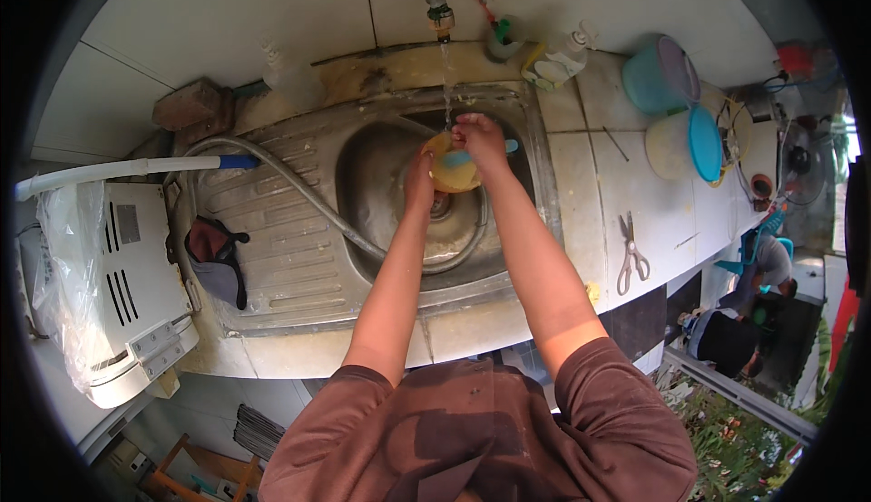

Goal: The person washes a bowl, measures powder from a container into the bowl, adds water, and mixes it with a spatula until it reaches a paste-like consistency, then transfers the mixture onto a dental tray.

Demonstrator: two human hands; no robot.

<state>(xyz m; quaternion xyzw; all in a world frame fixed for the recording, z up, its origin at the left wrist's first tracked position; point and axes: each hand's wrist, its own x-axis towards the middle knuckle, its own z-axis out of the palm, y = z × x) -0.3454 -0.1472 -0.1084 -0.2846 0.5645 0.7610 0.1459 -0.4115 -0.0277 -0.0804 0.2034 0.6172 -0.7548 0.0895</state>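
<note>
Over the steel sink (pixel 367 221), my left hand (pixel 420 175) grips a yellow bowl-like item (pixel 454 175) by its left side. My right hand (pixel 481 144) is closed at the bowl's upper right, on a light blue utensil (pixel 508 146) that lies across the bowl. Water from the wall tap (pixel 439 3) falls in a stream just above both hands. A grey flexible hose (pixel 340 221) runs from the drainboard into the basin beneath my hands.
Scissors (pixel 632 257), a bottle (pixel 553 62), blue-lidded and lilac-lidded containers (pixel 667 153) are on the right counter. A grey cloth item (pixel 216 262) lies on the drainboard, beside a white machine (pixel 136 293). Other people (pixel 726 339) are at the far right.
</note>
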